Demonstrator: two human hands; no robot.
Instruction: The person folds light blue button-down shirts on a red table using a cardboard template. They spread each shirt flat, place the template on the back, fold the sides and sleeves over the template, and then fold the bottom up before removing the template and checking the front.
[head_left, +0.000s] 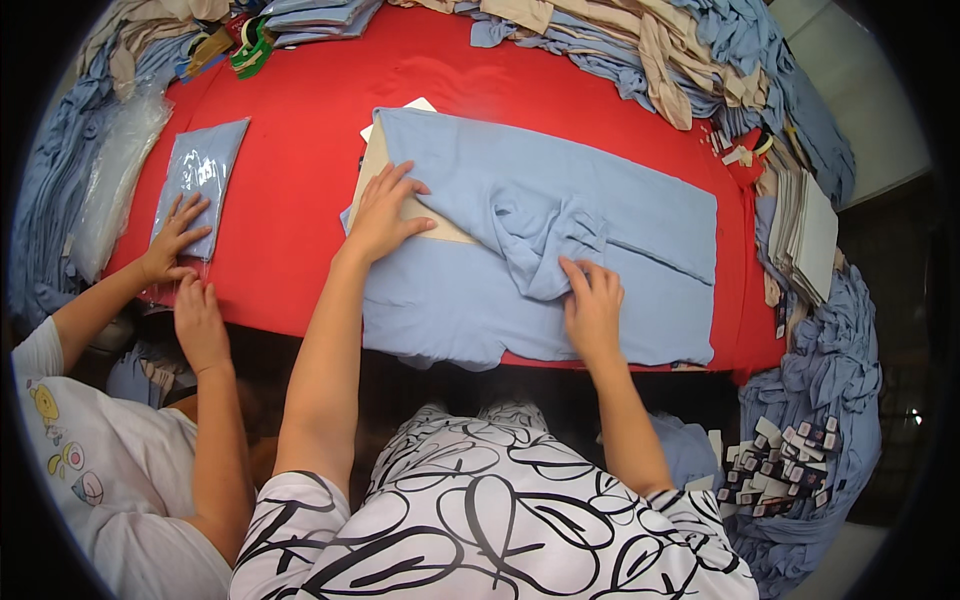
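Note:
A light-blue garment (640, 215) lies spread on the red-covered table in front of me, with a bunched fold of its cloth raised in the middle. My left hand (385, 215) rests on its left part with the fingers spread, beside a beige flat piece (440, 226) that shows between the layers. Whether that piece is card or cloth I cannot tell. At the lower edge of the bunched fold, my right hand (594, 308) is closed, thumb and fingers gripping the cloth. A white card corner (422, 103) sticks out beyond the garment's far left corner.
On the left, a co-worker's hands (178, 245) touch a bagged blue garment (215, 165), near a stack of clear bags (122, 180). Blue and beige garment piles (600, 50) line the far edge. White cards (803, 235) and tags (785, 465) lie at right.

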